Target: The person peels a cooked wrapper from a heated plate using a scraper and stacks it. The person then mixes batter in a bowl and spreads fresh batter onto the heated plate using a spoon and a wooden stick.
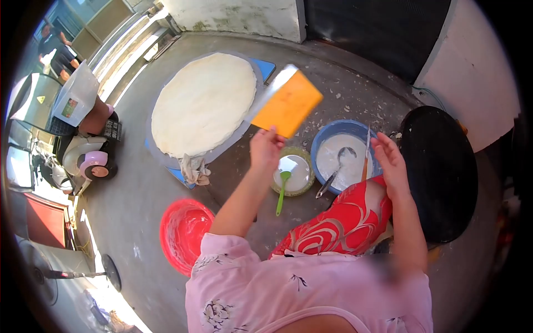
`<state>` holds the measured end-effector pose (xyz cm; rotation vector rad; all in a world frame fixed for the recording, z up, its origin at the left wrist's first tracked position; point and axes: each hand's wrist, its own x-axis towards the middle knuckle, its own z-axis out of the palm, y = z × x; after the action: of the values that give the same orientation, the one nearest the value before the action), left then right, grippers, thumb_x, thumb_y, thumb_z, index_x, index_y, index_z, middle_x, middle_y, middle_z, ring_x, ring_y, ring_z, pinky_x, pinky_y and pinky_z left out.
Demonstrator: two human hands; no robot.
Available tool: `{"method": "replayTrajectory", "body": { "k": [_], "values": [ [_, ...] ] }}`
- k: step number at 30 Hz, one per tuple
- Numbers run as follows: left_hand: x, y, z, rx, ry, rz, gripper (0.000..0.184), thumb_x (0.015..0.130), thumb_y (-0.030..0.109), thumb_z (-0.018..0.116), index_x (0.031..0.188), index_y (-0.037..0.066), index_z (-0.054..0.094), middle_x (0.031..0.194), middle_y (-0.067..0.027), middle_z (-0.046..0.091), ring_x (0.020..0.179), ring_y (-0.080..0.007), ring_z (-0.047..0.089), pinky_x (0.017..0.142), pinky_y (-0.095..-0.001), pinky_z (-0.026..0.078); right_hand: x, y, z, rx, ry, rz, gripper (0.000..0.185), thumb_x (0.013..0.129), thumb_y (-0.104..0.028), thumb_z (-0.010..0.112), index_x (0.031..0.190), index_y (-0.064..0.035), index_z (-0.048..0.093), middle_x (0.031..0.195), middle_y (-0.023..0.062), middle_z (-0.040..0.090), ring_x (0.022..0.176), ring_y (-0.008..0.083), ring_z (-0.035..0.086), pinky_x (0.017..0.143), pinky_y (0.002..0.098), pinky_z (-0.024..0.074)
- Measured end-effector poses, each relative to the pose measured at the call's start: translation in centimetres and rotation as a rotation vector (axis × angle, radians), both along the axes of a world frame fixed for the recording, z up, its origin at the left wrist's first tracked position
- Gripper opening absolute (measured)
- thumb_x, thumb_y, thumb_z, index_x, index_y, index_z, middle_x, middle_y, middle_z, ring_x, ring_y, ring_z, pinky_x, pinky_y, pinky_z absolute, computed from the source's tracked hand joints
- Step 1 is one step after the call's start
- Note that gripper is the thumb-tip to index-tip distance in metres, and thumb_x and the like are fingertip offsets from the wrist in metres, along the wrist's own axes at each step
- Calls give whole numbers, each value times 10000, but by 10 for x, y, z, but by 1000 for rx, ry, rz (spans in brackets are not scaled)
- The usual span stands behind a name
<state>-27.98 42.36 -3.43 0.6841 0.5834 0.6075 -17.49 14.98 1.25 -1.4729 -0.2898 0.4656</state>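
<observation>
Currently, left hand [266, 149]: raised over the yard floor, fingers pinched narrow on the near edge of an orange flat scraper [290, 104].
Scraper: held up in the air between the round dough sheet and the blue basin, tilted, whitish along its far-left side.
Right hand [391, 161]: at the right rim of the blue basin, fingers partly curled, close to a slim long-bladed tool [366, 155]; cannot tell whether they grip it.
Dough sheet [204, 104]: pale, wide, on a round grey board [249, 125] over a blue support [263, 69].
Cloth [195, 170]: crumpled, at the board's near edge.
Blue basin [320, 176]: white batter inside, metal ladle [331, 180] leaning out over the near rim.
Glass bowl [304, 190]: just left of the basin, white contents, green spoon [282, 194] in it.
Red basin [173, 244]: on the floor, left of the person's knee, white residue within.
Black round pan [438, 175]: far right, beyond the right hand.
Yard edge: scooter [83, 158] at left, clear bin [76, 95] on it; another person [54, 47] upper left.
</observation>
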Motion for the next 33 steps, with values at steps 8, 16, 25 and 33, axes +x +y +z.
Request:
{"method": "replayTrajectory", "body": {
  "k": [8, 16, 25, 33],
  "values": [
    [-40, 183, -64, -158, 222, 450, 32, 879, 46, 437, 911, 52, 439, 693, -50, 455, 496, -130, 429, 405, -223, 346, 34, -122, -206, -514, 24, -134, 278, 821, -149, 574, 1061, -13, 540, 971, 89, 599, 874, 161, 562, 764, 274, 442],
    [-60, 107, -40, -1, 246, 492, 403, 868, 73, 432, 1232, -45, 306, 1100, -157, 465, 843, -228, 548, 713, -303, 478, 6, -94, -451, 87, 714, -220, 332, 806, -203, 585, 1068, -3, 542, 830, 121, 625, 775, 203, 598, 713, 321, 471],
    [-71, -19, -78, 431, 555, -47, 371, 817, 54, 495, 1174, -15, 423, 1085, -69, 489, 831, -148, 554, 673, -269, 452, -8, -78, -207, -600, 184, -208, 274, 831, -190, 541, 1055, -31, 536, 691, 88, 615, 529, 168, 582, 496, 302, 465],
    [-75, -61, -124, 308, 681, -295, 330, 806, 58, 512, 1127, -5, 467, 1003, -53, 531, 778, -133, 566, 613, -227, 460, 24, -212, -115, -1022, -291, -785, 497, 791, -31, 461, 1269, -152, 402, 868, 192, 604, 768, 335, 591, 682, 396, 466]
  ]
}}
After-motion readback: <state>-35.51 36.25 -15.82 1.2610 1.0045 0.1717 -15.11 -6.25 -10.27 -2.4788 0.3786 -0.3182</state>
